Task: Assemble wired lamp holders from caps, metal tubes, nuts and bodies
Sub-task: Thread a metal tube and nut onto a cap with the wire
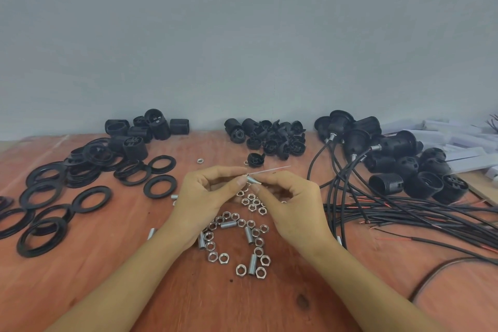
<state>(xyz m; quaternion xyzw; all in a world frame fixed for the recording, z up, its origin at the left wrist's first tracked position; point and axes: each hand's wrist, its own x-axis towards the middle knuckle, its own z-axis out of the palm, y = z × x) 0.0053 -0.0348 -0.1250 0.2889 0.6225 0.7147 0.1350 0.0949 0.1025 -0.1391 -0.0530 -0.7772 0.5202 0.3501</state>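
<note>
Across the lower half, a reddish-brown wooden tabletop (134,291), backed by a plain grey wall (242,35). At 3 o'clock, a tangle of thin black cables (404,210) with bared red wire ends, running up to a heap of assembled black plastic lamp holders (398,143) at 2 o'clock. At 9 and 10 o'clock, flat black plastic rings (80,172), some overlapping in a stack, others lying single. At 11 o'clock, a cluster of black ribbed cylindrical holder bodies (134,147). At 12 to 1 o'clock, a pile of black domed plastic caps (269,140).

Near centre, left hand (207,194) and right hand (291,202), raised just above the wood, fingertips nearly meeting. Between them, a short silver threaded metal tube (254,180), roughly level. Right thumb and forefinger curled, pinching its right end. Left thumb and forefinger likewise pinching its left end, remaining fingers loosely bent.

At 6 o'clock, under and between the wrists, loose silver hex nuts (240,270) and spare silver threaded tubes (252,264), scattered on the tabletop.
</note>
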